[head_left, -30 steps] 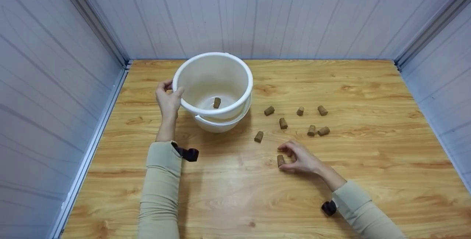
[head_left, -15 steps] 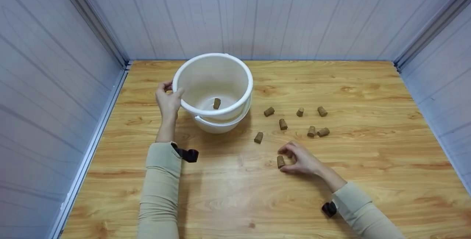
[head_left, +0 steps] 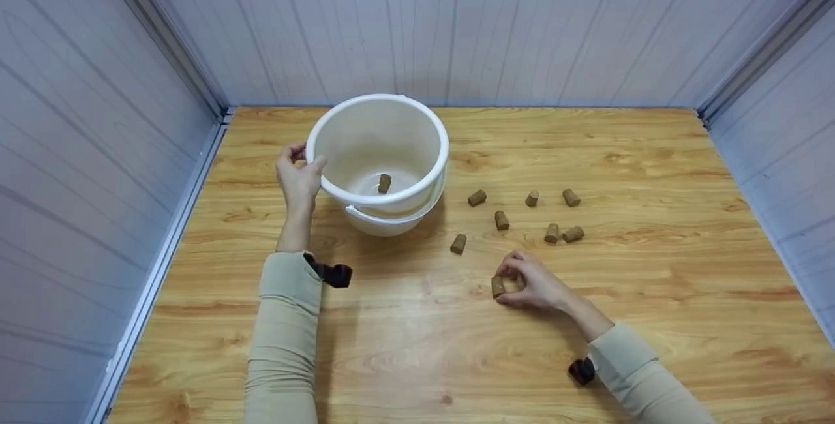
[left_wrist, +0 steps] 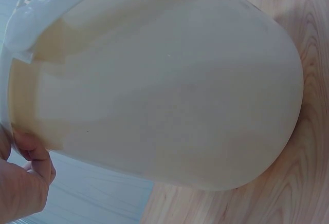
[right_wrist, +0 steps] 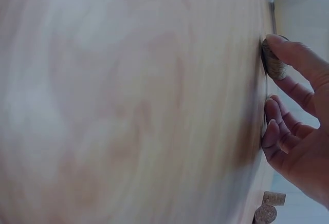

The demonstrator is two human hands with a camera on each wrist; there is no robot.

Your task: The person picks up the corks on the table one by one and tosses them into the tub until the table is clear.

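A white bucket point(head_left: 385, 215) stands upright toward the back left, with one cork point(head_left: 385, 182) on its inner floor. My left hand point(head_left: 300, 176) grips the left side of the rim, thumb over the inside; the left wrist view shows curled fingers point(left_wrist: 36, 154) under the rim edge. Lower right of the bucket, my right hand point(head_left: 535, 284) pinches a cork stopper point(head_left: 498, 287) between thumb and forefinger, at the tabletop. In the right wrist view, the thumb point(right_wrist: 298, 57) lies on one end of that cork point(right_wrist: 275, 64), and the other fingers stay curled off it.
Several loose corks lie right of the bucket, among them a near cork point(head_left: 458, 244), a middle cork point(head_left: 501, 220) and a far right cork point(head_left: 571, 197). The wooden tabletop point(head_left: 404, 352) meets pale panel walls point(head_left: 417, 26) at the back and sides.
My right forefinger has come down onto the cork, which is now pinched where a gap showed before. My left hand and the bucket stay where they were.
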